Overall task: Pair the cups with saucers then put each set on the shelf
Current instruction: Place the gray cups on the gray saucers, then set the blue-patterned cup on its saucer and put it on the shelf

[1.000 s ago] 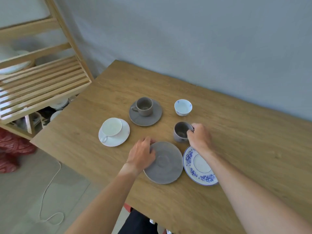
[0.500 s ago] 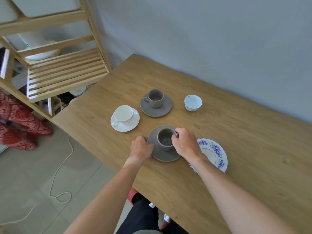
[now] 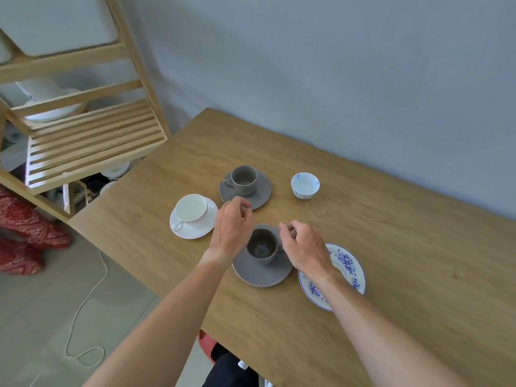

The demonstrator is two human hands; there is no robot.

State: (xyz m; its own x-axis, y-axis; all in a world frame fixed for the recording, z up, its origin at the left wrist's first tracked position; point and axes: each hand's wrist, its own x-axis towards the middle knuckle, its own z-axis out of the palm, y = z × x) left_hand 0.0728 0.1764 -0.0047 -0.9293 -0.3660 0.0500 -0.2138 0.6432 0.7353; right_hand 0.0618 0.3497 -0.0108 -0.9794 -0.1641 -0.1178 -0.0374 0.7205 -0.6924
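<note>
Grey ceramic cup [image 3: 262, 246] now sat on its matching grey saucer [image 3: 258, 272]; left hand [image 3: 231, 229] and right hand [image 3: 305, 251] had let go, fingers loosely curled, empty. Blue-patterned cup [image 3: 305, 185] waited at one o'clock.

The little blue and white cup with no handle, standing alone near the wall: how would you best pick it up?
Probably from above, fingers around the rim of the blue and white cup. It has no handle, stands upright with its mouth open, and bare table surrounds it, so nothing blocks a top approach. The right hand is nearer and looks empty; its matching blue and white saucer lies just below that hand.
</note>
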